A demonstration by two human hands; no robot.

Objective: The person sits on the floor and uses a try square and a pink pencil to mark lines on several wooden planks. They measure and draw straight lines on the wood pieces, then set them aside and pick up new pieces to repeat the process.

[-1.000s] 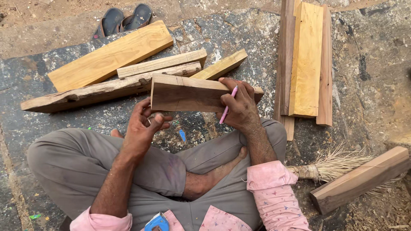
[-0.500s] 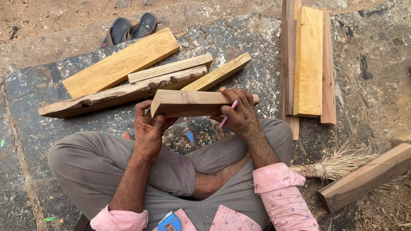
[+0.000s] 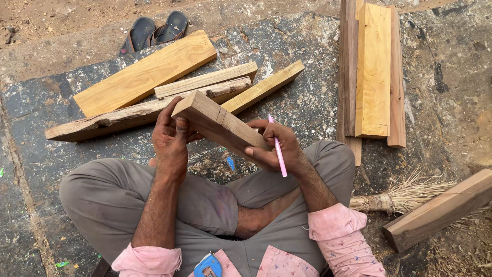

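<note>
Short brown wooden block (image 3: 220,128) | stiff, fairly heavy, we judge | our left hand (image 3: 170,139) grips one end, right hand (image 3: 277,149) the other, with slim pink pen (image 3: 277,149).

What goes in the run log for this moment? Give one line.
left hand: grips short brown wooden block | right hand: steadies block's other end, holds pink pen | block: tilted over lap

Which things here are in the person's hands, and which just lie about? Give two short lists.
In hand: wooden block, gripped by left hand and right hand; pink pencil in right hand.

Lying about: sandals, plank stack, broom, loose boards.
</note>
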